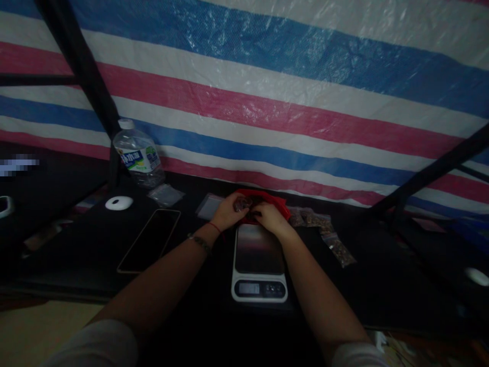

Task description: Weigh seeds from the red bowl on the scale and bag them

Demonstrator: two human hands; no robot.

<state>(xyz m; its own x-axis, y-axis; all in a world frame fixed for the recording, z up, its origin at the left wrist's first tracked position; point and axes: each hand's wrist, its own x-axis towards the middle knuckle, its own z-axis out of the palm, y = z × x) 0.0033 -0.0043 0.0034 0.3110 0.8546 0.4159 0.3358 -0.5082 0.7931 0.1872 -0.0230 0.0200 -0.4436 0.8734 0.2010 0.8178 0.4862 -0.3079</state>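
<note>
My left hand (229,210) is closed on a small clear plastic bag (242,204) at the left side of an open red bag (281,205). My right hand (270,216) reaches into the red bag, its fingers bent together over the dark loose contents. Whatever those fingertips hold is too dark and small to name. Just in front of both hands lies a white kitchen scale (260,255) with a dark plate and a small display. Several filled zip bags (339,250) of brown bits lie to the right of the red bag.
Flat clear bags (209,206) lie left of my hands, with another clear bag (166,195) near a large plastic bottle (139,158). A phone (150,239) and a white oval case (119,203) rest on the dark table. Striped sheeting (267,102) hangs behind, between slanted dark posts.
</note>
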